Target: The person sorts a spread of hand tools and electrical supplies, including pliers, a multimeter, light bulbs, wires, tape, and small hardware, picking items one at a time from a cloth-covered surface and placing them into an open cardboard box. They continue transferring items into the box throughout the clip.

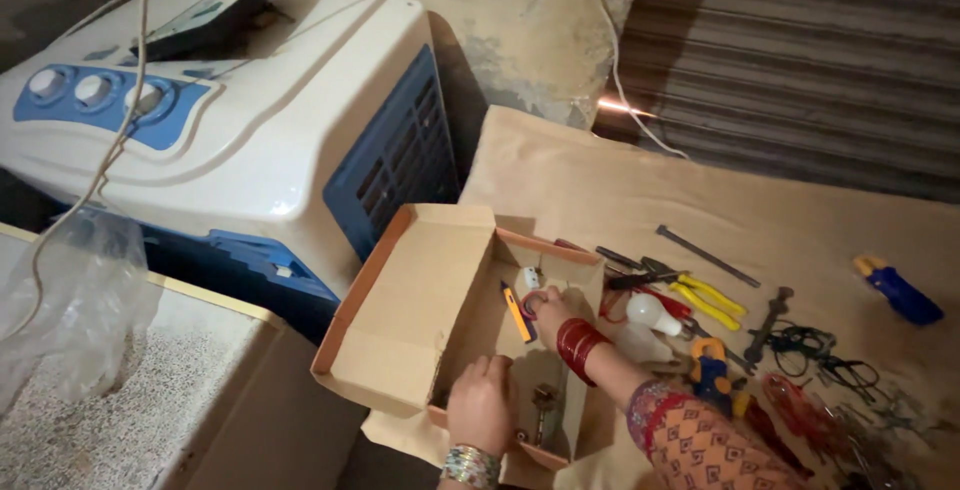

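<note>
We looked down at an open cardboard box [420, 310] near the bottom middle of the frame. Our left hand [482, 405] rested on the near edge of the box, with its fingers [497, 368] curled over the rim, holding it. Our right hand [553, 307] was inside the box, by the far end. Its fingers [535, 302] were bent around a small round thing, but we could not tell what it was. Red bangles [579, 344] sat on the right wrist.

Inside the box lay an orange cutter knife [517, 313], just beside the right hand. A small white piece [530, 277] lay near the far wall. A dark metal part [544, 402] sat at the near end, close to the left hand.

The box stood on a bench covered with a brown cloth [600, 185]. To the right of the box lay many tools, packed close together. We saw a white bulb [650, 312], yellow-handled pliers [705, 297], a long metal rod [707, 255], a dark spanner [770, 322] and a blue and yellow tool [898, 290] far right. The open box flap stood between us and the left side.

At the upper left stood a big white and blue air cooler [250, 130]. A clear plastic bag [70, 300] lay at the left edge.
</note>
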